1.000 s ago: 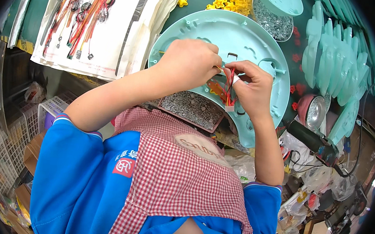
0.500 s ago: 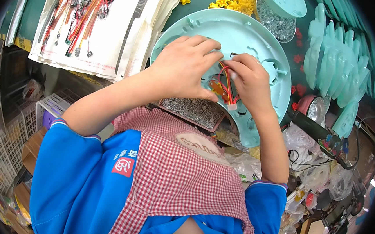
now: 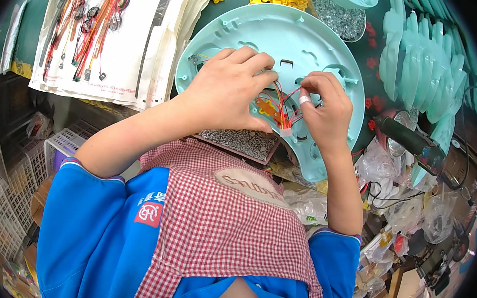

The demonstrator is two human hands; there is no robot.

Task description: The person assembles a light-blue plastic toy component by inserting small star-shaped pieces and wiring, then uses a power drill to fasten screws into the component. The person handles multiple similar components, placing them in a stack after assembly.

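Head view: my left hand [image 3: 226, 92] presses flat on the round teal housing [image 3: 270, 34], mid-worktop. My right hand [image 3: 326, 108] pinches the red-orange wires [image 3: 283, 110]; wiring looks unfinished, loose ends not yet seated.

Only one view coming in: head camera, I'm seeing steeply downward over wearer's chest. Blue shirt and checked apron [image 3: 215, 225] filling lower half of frame, very near. Workbench with pale green round housing [image 3: 314, 43] sitting upper centre, close range. Forearms entering from below, meeting at centre. Fisheye bending edges, dark rim cutting corners. No second view sharing anything.
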